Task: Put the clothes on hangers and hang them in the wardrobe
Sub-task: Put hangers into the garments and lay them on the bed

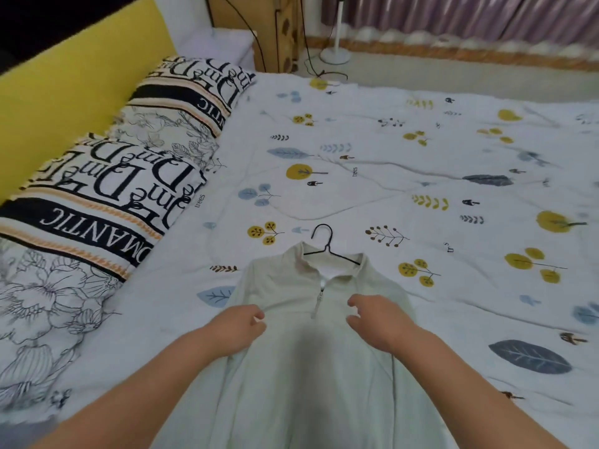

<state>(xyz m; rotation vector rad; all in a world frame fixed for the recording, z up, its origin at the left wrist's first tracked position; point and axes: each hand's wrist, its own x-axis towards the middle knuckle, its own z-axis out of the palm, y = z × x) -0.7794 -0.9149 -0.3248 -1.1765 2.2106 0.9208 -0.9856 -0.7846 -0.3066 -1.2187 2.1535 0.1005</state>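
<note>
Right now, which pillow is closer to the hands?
The pillow nearest the camera, beside the pale top. The other pillow lies farther up the bed, toward the wooden cabinet.

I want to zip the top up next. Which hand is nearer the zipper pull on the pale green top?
The right hand is slightly nearer: its fingertips hover just right of the zipper pull on the pale green top. The left hand lies further away on the left.
</note>
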